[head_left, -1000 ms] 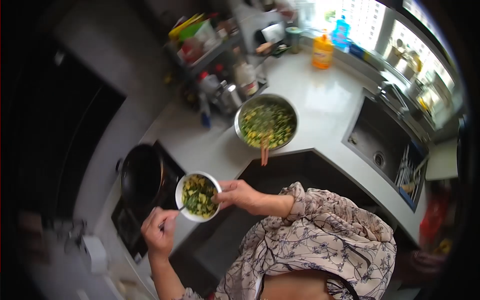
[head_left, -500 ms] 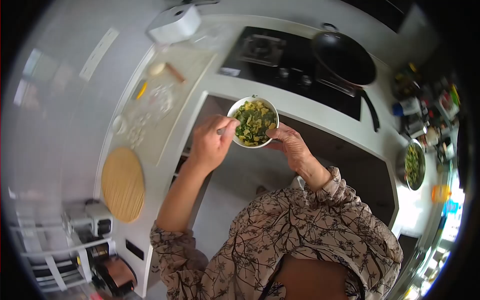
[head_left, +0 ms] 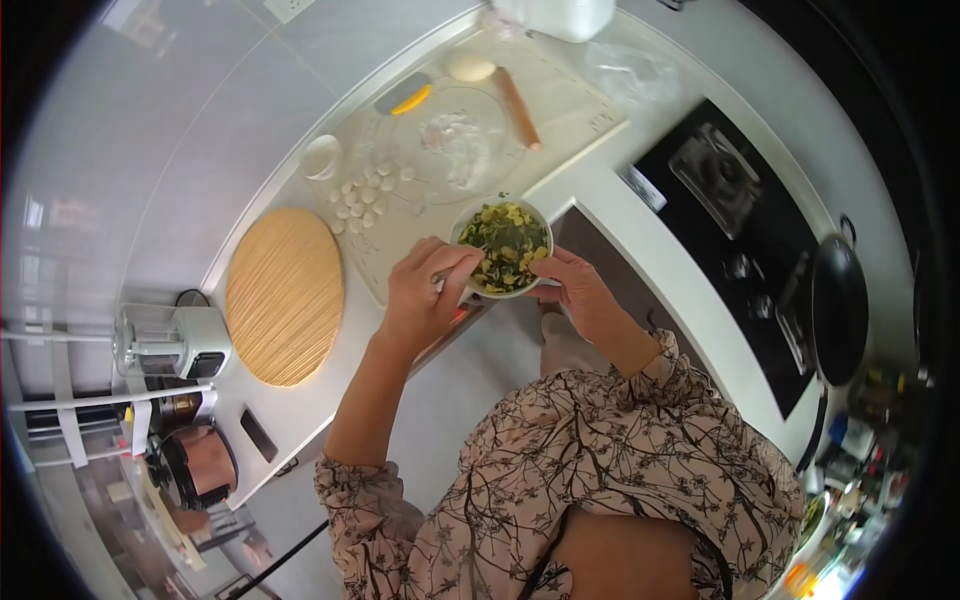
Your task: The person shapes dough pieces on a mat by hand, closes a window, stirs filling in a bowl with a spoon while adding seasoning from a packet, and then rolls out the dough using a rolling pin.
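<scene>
In the head view, a white bowl (head_left: 468, 291) filled with chopped greens and yellow pieces (head_left: 507, 247) is held up in front of my body. My right hand (head_left: 587, 293) grips its right side, thumb at the rim and fingers beneath. At the left rim, my left hand (head_left: 428, 290) is closed around the handle of a thin metal utensil; the utensil's lower end is hidden by the fingers and filling. Beyond the bowl, small white dough pieces (head_left: 357, 210) lie on a floured mat (head_left: 577, 122).
A round wooden board (head_left: 285, 297) lies left. A rolling pin (head_left: 517, 108), dough ball (head_left: 471, 67), yellow-edged scraper (head_left: 410, 99) and white cup (head_left: 321, 157) are on the mat. The stove (head_left: 715, 230) and wok (head_left: 838, 310) stand right, a food processor (head_left: 170, 341) at far left.
The view has swung from the sink and metal bowl, past the stove, to the floured mat. Both hands still hold the bowl and utensil, now beside the mat's near edge.
</scene>
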Motion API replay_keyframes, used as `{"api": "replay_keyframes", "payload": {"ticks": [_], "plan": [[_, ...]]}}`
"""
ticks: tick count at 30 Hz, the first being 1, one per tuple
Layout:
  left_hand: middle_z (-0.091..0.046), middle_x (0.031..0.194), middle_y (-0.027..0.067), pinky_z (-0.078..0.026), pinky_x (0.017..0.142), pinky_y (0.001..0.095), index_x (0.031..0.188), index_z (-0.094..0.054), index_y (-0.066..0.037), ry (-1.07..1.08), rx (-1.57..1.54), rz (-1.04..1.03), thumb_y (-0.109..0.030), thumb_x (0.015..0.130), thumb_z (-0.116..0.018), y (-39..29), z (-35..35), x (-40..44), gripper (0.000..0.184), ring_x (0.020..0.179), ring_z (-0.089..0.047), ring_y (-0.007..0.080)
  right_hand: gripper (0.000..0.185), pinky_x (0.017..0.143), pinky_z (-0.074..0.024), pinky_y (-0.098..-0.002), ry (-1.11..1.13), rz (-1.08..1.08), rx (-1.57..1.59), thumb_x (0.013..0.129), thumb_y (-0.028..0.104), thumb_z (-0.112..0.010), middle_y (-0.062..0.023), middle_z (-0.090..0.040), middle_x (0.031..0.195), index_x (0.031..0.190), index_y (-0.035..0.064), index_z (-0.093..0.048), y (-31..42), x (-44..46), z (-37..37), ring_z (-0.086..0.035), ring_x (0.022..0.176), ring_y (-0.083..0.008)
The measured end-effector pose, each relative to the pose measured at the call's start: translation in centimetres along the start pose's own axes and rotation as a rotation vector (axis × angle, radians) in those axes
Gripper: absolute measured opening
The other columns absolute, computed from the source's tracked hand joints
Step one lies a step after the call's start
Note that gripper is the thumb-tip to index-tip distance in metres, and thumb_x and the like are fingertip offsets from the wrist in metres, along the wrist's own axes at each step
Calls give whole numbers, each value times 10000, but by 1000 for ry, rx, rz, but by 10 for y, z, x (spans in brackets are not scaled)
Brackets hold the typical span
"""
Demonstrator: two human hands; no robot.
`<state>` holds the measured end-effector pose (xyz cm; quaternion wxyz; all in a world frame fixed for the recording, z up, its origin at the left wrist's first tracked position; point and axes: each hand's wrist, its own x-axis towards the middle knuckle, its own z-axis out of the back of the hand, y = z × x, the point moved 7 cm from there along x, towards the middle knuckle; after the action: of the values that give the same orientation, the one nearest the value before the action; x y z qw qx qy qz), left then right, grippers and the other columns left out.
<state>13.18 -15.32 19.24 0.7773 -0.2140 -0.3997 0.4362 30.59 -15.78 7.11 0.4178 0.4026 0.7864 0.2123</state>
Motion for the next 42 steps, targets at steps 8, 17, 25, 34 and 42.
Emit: {"api": "replay_keyframes", "payload": {"ticks": [8,17,25,34,42], "plan": [[-636,776,76,-446,668,342,932,-679,-44,-6,74,49,-22,815,-691,36,75,43,120,696,-555,241,414,897,-528,-280,37,-118,-69,818,123,-699,-53,-697,1047,1219,48,-626,28,52,-71,-675,914,-158],[-654,782,89,-469,648,323,885,-682,-24,186,-98,109,-17,819,-698,29,65,46,68,691,-581,217,466,921,-514,-292,-73,-189,6,827,133,-696,-59,-680,1089,1271,59,-577,28,45,-63,-668,951,-207],[-640,764,87,-471,611,330,880,-662,-31,76,48,114,9,806,-693,50,109,71,89,672,-583,247,472,986,-478,-313,-96,-170,-14,833,147,-696,-46,-677,1092,1281,72,-569,27,61,-82,-643,1014,-178],[-662,792,112,-501,582,301,911,-670,-2,7,-105,289,-1,869,-640,82,89,59,52,661,-627,215,493,975,-491,-301,-150,-111,26,842,138,-715,-46,-672,1114,1305,76,-556,18,76,-95,-645,1013,-155],[-673,798,85,-497,619,280,916,-692,-7,181,-231,265,-59,891,-650,96,93,59,71,683,-618,161,449,971,-489,-305,-102,-131,-43,847,202,-719,-46,-666,1130,1256,68,-592,18,72,-96,-645,1018,-170]]}}
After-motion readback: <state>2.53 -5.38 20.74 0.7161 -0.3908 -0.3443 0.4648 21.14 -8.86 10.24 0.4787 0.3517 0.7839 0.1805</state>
